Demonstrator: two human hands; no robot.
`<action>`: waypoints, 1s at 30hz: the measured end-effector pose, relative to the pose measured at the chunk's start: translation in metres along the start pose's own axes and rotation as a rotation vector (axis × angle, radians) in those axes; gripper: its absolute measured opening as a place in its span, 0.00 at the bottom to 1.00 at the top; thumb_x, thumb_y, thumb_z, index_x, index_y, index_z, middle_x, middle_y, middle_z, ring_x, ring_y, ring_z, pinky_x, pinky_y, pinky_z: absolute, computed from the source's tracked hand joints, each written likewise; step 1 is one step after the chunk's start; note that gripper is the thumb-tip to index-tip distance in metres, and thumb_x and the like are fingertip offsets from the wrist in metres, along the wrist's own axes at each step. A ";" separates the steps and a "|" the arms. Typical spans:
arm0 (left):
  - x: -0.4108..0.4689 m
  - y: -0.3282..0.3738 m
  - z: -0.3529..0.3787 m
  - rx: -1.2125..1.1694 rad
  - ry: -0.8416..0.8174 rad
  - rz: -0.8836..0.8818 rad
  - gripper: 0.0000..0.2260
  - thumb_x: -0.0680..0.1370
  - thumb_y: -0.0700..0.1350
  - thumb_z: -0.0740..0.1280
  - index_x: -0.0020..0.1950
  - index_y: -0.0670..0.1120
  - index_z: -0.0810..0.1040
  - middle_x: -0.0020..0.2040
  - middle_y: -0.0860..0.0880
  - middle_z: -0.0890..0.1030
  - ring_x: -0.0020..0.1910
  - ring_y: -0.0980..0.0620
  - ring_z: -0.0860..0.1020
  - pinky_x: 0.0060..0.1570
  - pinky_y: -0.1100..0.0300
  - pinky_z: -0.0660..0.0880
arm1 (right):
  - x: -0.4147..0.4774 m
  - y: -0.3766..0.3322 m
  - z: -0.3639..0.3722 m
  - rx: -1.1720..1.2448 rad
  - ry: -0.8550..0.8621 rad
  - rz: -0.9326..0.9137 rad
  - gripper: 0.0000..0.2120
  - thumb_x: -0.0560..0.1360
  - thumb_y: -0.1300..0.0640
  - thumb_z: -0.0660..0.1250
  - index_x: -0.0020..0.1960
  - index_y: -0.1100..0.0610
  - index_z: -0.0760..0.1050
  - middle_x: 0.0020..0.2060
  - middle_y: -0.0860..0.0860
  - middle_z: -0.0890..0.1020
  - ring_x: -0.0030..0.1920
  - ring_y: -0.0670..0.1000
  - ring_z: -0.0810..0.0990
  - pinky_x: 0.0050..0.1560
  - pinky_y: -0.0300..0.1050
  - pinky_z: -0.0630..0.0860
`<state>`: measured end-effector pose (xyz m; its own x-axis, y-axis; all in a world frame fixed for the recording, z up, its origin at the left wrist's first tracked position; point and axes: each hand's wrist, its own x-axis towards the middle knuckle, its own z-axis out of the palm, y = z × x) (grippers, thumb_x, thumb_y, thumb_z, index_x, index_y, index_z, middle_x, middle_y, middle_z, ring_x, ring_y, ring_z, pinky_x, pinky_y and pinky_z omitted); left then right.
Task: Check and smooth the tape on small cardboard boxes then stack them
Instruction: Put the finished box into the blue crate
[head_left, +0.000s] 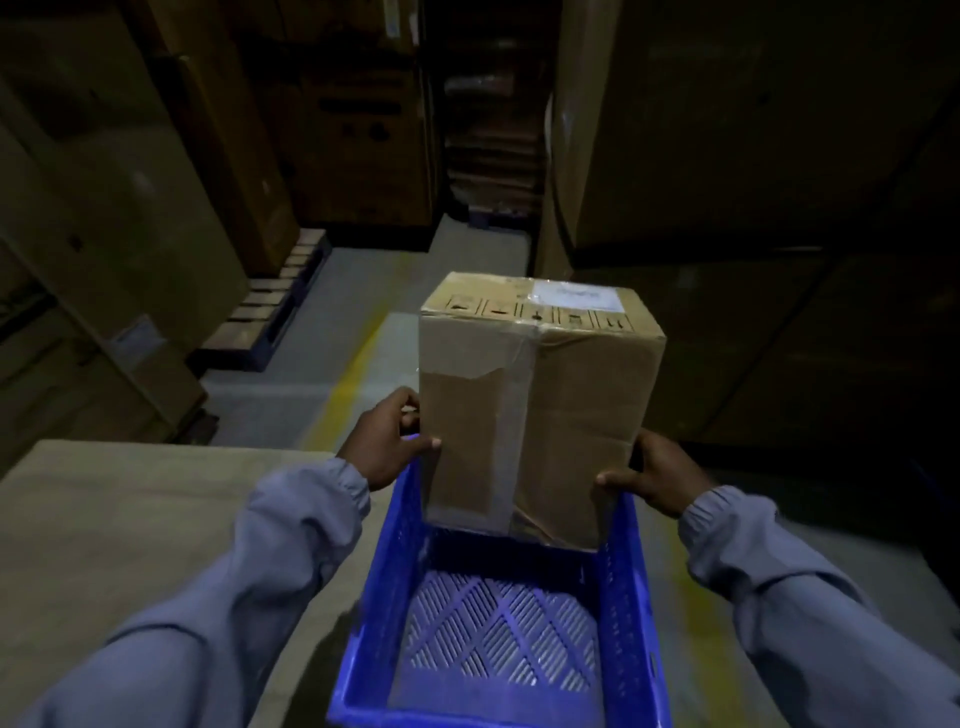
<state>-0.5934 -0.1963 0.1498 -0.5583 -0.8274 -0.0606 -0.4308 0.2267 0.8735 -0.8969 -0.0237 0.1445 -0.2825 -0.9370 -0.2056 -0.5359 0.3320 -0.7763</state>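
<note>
Nearest you, the blue crate (623, 597) shows its slotted floor, and the cardboard box (571, 405) stands upright with its lower end inside the crate's far end; you cannot tell whether it rests on the floor. Your left hand (387, 441) grips the box's left edge, thumb on the near face and fingers curled behind, while your right hand (649, 475) clasps the lower right edge, with clear tape (511, 415) running down the face between them. Beyond lie a yellow floor line (348, 384), a pallet (270, 312) and tall cartons (130, 208) in dim light.
</note>
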 end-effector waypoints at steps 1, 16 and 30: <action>0.009 -0.005 0.006 0.060 0.019 -0.017 0.15 0.72 0.36 0.75 0.52 0.44 0.72 0.50 0.47 0.85 0.52 0.51 0.82 0.55 0.44 0.77 | 0.014 0.009 0.001 -0.049 -0.006 -0.005 0.26 0.69 0.56 0.77 0.64 0.56 0.73 0.59 0.50 0.79 0.61 0.52 0.77 0.63 0.51 0.74; 0.065 -0.073 0.051 0.728 0.215 -0.027 0.17 0.69 0.54 0.75 0.54 0.50 0.76 0.45 0.46 0.84 0.45 0.41 0.80 0.51 0.48 0.74 | 0.085 0.066 0.038 -0.538 0.236 -0.172 0.41 0.64 0.54 0.79 0.73 0.56 0.66 0.70 0.54 0.70 0.72 0.58 0.64 0.71 0.57 0.58; 0.050 -0.078 0.067 0.904 0.282 -0.029 0.11 0.72 0.48 0.71 0.52 0.47 0.78 0.49 0.45 0.80 0.50 0.40 0.75 0.50 0.49 0.67 | 0.079 0.068 0.038 -0.695 0.177 -0.133 0.40 0.70 0.48 0.73 0.76 0.55 0.59 0.76 0.54 0.60 0.76 0.57 0.55 0.72 0.55 0.57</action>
<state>-0.6351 -0.2208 0.0461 -0.3974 -0.9059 0.1460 -0.8940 0.4182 0.1612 -0.9258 -0.0791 0.0526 -0.2725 -0.9621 0.0092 -0.9396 0.2641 -0.2179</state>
